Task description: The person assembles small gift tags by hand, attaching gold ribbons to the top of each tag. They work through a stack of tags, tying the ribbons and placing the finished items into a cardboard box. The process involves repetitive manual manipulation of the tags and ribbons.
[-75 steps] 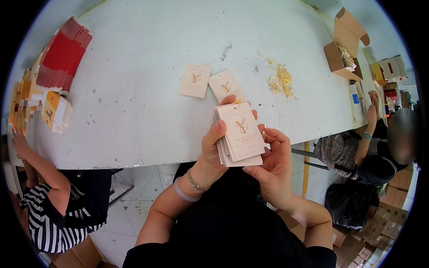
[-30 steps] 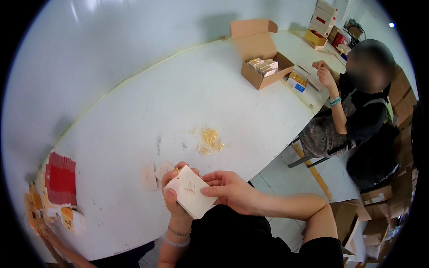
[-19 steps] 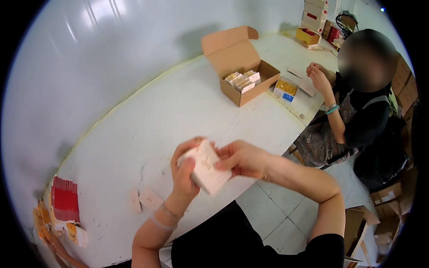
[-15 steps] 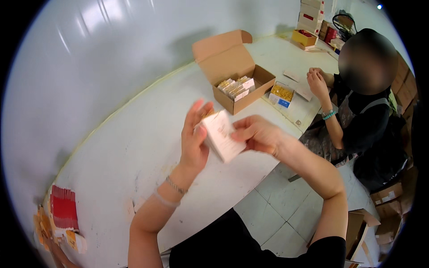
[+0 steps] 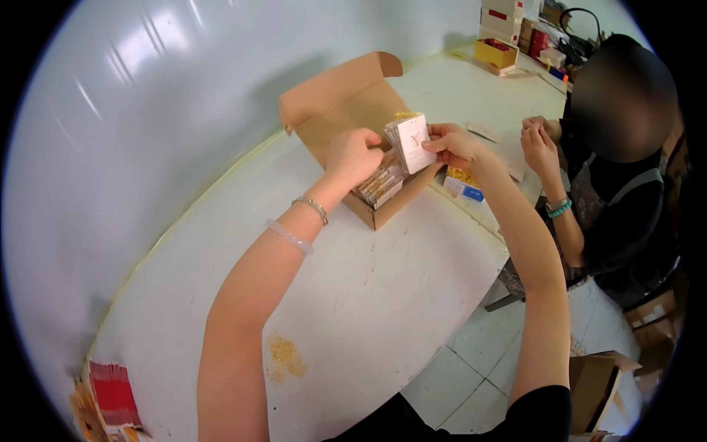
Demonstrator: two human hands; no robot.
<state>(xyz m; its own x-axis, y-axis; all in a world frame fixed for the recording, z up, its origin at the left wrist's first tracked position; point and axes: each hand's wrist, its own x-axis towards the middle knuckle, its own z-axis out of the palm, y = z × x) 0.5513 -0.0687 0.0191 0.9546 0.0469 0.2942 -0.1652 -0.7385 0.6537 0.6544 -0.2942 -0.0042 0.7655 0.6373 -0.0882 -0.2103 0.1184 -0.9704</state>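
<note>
With our right hand (image 5: 453, 145) we are gripping a card stack (image 5: 414, 147) over the carton (image 5: 405, 204) and partly hiding a small box (image 5: 463, 191); our left hand (image 5: 355, 156) is hanging curled by packed cards (image 5: 381, 188), grip unclear.

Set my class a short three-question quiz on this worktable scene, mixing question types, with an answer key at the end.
1. What does the person's right hand hold? a) a wooden spoon; b) a stack of white rectangular cards; c) a roll of clear tape.
2. True or false: the brown cardboard box has its lid closed.
3. Fill in the colour: the small white-and-blue box holds loose ____ pieces.

Key: 1. b. 2. False; the lid stands open. 3. Gold.
</note>
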